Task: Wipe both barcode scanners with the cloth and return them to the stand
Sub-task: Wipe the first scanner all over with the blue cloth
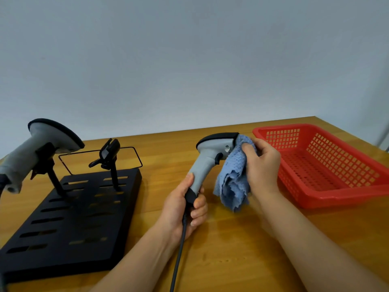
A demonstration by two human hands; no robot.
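Wiping is under way on one scanner, held up over the table by both hands. The left hand has its fingers curled round the base of the grey handle, just where the black cable leaves it and hangs down toward the person. From that grip the scanner's long axis rises up and away, tilted slightly right, so the head sits above and to the right of the left fist. The right hand meets it there — fingers and thumb bunched round a blue cloth pressed against the scanner's front face, with the loose folds of the cloth drooping below the hand.

The right hand is the nearer one to the head and trigger; the left is nearer the handle end, and nearer the stand. For the return, I judge what counts is that the black stand lies well off to the left of the left grip, its empty cradle upright on the nearer post, between the held scanner and the second scanner — which sits docked in the far-left cradle, head up.

A red basket stands just beyond the right hand, to its right.

No brand, label or legible writing shows on either scanner, the stand or the basket.
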